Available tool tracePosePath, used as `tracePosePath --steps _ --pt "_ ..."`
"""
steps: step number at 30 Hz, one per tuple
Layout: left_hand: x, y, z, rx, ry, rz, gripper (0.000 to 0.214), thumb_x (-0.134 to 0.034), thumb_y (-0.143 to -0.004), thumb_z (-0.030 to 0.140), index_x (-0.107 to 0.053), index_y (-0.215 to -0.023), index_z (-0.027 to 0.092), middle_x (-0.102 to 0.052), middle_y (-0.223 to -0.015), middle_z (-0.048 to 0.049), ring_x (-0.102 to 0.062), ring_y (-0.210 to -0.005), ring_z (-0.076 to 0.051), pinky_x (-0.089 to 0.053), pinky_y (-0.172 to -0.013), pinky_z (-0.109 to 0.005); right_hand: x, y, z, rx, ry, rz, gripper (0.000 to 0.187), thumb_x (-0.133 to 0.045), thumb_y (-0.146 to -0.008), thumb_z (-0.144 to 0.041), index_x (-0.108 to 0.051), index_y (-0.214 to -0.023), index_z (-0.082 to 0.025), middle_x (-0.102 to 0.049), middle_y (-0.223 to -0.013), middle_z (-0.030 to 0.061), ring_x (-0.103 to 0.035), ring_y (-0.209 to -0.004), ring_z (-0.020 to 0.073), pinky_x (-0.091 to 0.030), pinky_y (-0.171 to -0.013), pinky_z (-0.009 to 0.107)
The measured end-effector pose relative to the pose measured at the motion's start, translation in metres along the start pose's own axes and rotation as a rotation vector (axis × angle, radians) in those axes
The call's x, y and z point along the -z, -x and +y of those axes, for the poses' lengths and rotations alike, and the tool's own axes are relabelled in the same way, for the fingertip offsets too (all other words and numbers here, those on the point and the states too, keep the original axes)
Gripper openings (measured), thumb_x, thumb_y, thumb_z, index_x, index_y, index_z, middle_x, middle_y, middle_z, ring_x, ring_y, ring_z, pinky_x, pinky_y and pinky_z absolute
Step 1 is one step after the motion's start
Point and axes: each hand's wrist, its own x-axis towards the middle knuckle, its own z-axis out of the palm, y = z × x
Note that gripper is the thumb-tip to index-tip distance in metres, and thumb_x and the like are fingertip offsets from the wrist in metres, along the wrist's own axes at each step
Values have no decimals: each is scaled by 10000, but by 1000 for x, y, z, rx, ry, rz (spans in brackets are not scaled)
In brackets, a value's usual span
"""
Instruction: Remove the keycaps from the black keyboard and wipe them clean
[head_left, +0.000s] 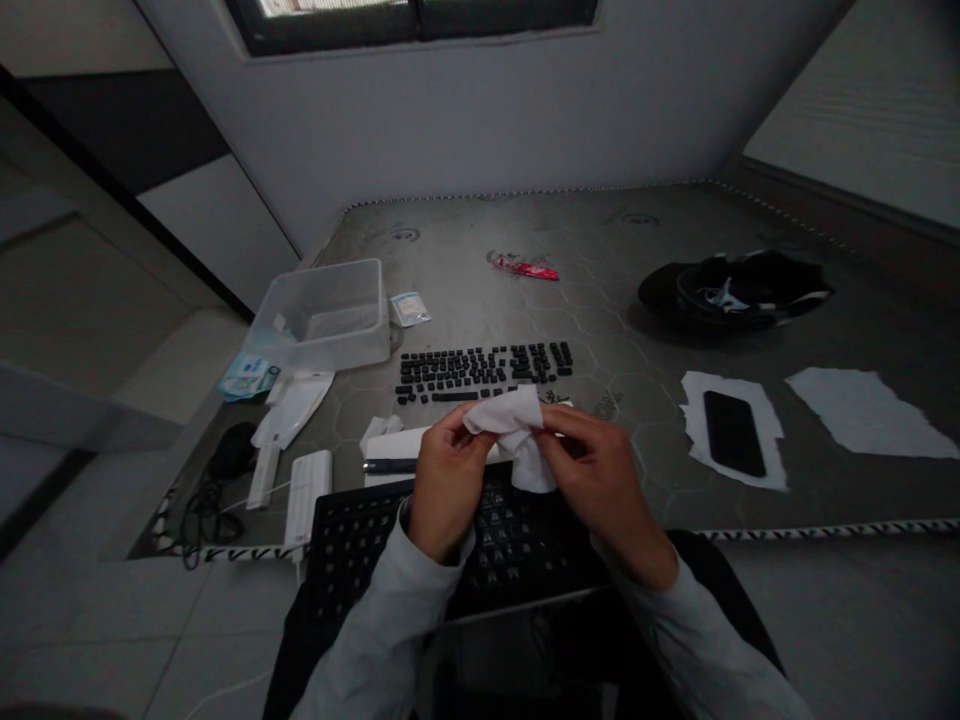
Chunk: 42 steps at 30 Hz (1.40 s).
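Both my hands hold one white wipe (514, 425) above a black keyboard frame (420, 545) that rests on my lap. My left hand (446, 480) pinches the wipe's left edge with closed fingers. My right hand (600, 480) grips its right side, fingers curled. The keyboard frame has its keycaps off. The removed black keycaps (480, 372) lie in rows on the grey mattress (600, 300) just beyond my hands.
A clear plastic tub (326, 315) stands at the left. A black phone (731, 432) lies on white paper at the right, another white sheet (866, 410) beyond it. A black helmet (739, 290) and a red wrapper (529, 267) lie farther back. White packets (292, 410), a white box (309, 490) and a black cable (206, 505) sit at the left edge.
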Motion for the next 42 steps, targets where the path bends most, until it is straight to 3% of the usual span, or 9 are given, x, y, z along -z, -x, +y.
tracePosePath --steps 5,11,16,22,30,36,39,42 --pt "1 -1 -5 10 61 45 175 -743 -720 216 -718 -887 173 -752 -905 -28 -678 -865 -176 -503 -827 -282 1 0 -7 69 1 -72 262 -596 -874 -224 -718 -1096 -290 -696 -1165 32 -655 -1042 223 -552 -846 352" --pt "1 -1 -8 10 72 -15 188 -758 -733 264 -734 -899 179 -759 -927 -34 -685 -877 -174 -503 -805 -255 -1 -2 -7 131 12 -84 270 -674 -838 -203 -716 -1087 -302 -717 -1057 7 -666 -935 189 -532 -809 313" --pt "-1 1 -9 62 106 -53 200 -770 -726 268 -744 -901 176 -761 -904 -29 -678 -822 -165 -504 -764 -244 -1 -3 -1 72 -63 -50 186 -679 -830 -196 -755 -970 -292 -715 -936 5 -658 -823 169 -510 -685 271" --pt "0 1 -11 84 136 -69 170 -742 -754 260 -746 -890 158 -740 -781 -12 -622 -670 -117 -481 -658 -208 0 -4 2 -12 -131 -34 114 -666 -851 -248 -759 -915 -261 -703 -937 20 -656 -831 166 -502 -662 253" --pt "-6 5 -5 121 192 -89 254 -755 -746 258 -722 -975 153 -755 -966 -59 -682 -868 -174 -510 -801 -260 0 -1 -1 -135 -90 17 174 -607 -880 -308 -727 -969 -219 -723 -841 16 -637 -665 154 -481 -558 243" --pt "-7 5 -4 75 129 -29 213 -774 -719 230 -729 -917 168 -761 -950 -44 -690 -887 -182 -514 -807 -261 1 0 -5 -126 15 -70 230 -649 -850 -402 -719 -783 -193 -706 -742 10 -621 -642 158 -454 -580 253" --pt "-6 5 -2 118 150 -73 255 -778 -723 258 -735 -952 158 -760 -965 -58 -687 -875 -181 -517 -800 -265 1 -1 -3 -208 -52 -56 250 -619 -872 -416 -737 -838 -197 -704 -715 8 -617 -613 159 -442 -532 247" --pt "-5 5 -2 146 169 -103 271 -791 -714 271 -739 -950 149 -762 -933 -56 -682 -845 -173 -516 -790 -261 1 -2 -1 -245 -191 -49 237 -621 -874 -392 -737 -973 -210 -732 -799 20 -668 -704 185 -498 -587 257"
